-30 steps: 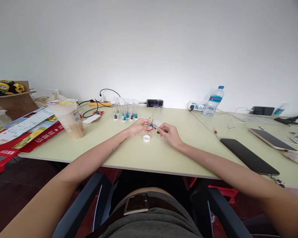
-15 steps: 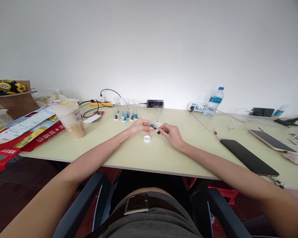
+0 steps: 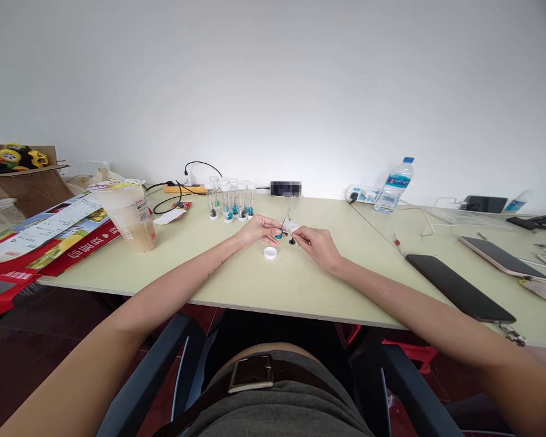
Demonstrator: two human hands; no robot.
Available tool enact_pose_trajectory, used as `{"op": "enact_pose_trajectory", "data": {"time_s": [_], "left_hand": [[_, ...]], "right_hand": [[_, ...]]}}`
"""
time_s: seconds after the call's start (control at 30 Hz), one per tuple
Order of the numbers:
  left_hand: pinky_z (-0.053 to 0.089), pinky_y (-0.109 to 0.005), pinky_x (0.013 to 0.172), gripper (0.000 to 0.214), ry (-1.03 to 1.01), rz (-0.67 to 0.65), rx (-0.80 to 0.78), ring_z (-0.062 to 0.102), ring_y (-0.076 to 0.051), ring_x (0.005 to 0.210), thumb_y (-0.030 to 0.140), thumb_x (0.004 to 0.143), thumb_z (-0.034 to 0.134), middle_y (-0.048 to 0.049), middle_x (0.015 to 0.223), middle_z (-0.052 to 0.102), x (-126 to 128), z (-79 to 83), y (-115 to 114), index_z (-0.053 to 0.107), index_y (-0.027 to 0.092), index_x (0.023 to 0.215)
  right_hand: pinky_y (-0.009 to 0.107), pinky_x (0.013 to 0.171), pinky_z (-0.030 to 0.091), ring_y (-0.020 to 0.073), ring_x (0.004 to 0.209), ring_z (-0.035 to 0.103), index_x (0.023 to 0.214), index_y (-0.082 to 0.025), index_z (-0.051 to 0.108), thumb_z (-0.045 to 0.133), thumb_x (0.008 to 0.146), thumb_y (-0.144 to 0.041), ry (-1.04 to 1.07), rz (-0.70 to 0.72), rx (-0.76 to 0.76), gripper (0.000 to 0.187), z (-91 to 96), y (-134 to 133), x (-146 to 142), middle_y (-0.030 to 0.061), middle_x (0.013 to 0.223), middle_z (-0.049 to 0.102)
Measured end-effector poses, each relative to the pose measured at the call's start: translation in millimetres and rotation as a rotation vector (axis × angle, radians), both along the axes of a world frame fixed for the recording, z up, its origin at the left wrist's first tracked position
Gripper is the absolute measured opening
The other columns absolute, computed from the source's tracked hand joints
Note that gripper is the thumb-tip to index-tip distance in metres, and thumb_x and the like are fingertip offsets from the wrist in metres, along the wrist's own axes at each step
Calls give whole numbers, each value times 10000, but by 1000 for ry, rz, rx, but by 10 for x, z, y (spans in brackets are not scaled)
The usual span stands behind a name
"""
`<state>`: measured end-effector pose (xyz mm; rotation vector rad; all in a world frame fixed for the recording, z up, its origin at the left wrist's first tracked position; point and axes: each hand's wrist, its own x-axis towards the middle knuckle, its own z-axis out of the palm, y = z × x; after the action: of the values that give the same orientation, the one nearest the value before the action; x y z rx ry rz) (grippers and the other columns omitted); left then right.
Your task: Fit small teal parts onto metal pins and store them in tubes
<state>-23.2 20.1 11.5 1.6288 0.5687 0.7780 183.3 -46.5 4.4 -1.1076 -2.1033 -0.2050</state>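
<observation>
My left hand [image 3: 259, 232] is closed in a pinch on a small teal piece [image 3: 279, 234], with thin dark stems rising beside it. My right hand [image 3: 319, 246] has its thumb and index fingertips pressed together just to the right of the teal piece; what they pinch is too small to make out. A small black round-based piece [image 3: 292, 241] stands below the right fingertips. Nearer to me lies a white round cap [image 3: 270, 253]. Behind the fingers is something small, whitish and see-through [image 3: 291, 226].
Several clear tubes [image 3: 228, 203] with white caps and teal or black pieces stand back left. A drink cup [image 3: 130, 221] and printed cartons [image 3: 50, 233] are left. A water bottle [image 3: 394, 187], a power strip [image 3: 364, 194] and two phones [image 3: 459, 287] lie to the right.
The teal piece shows more clearly between my left fingers, and the thin stems beside it lean differently. My hands stay close together in nearly the same place; the view has shifted slightly.
</observation>
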Motion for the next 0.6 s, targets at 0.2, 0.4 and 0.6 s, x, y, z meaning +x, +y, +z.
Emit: {"op": "enact_pose_trajectory", "data": {"time_s": [0.2,0.4,0.6], "left_hand": [[541,-351,732,401,-27,-12,87,661,-181,687,360,602,744,-112,884,677,14,-12,3,656,83,879],[528,-314,716,409,28,5,182,659,-171,695,399,625,717,-103,864,682,29,3,-24,647,93,888],[513,-298,718,378,41,35,216,643,-149,689,391,665,686,-114,872,683,49,15,-52,649,91,892]], "right_hand": [[238,520,383,101,472,467,779,-191,587,452,858,-406,229,102,-229,267,57,-58,-36,-6,575,588],[227,465,393,90,465,475,728,-156,574,560,768,-466,566,236,-581,313,68,-5,-45,12,577,580],[212,434,350,71,447,456,703,-152,553,585,728,-518,661,253,-694,368,50,32,-50,14,586,586]]}}
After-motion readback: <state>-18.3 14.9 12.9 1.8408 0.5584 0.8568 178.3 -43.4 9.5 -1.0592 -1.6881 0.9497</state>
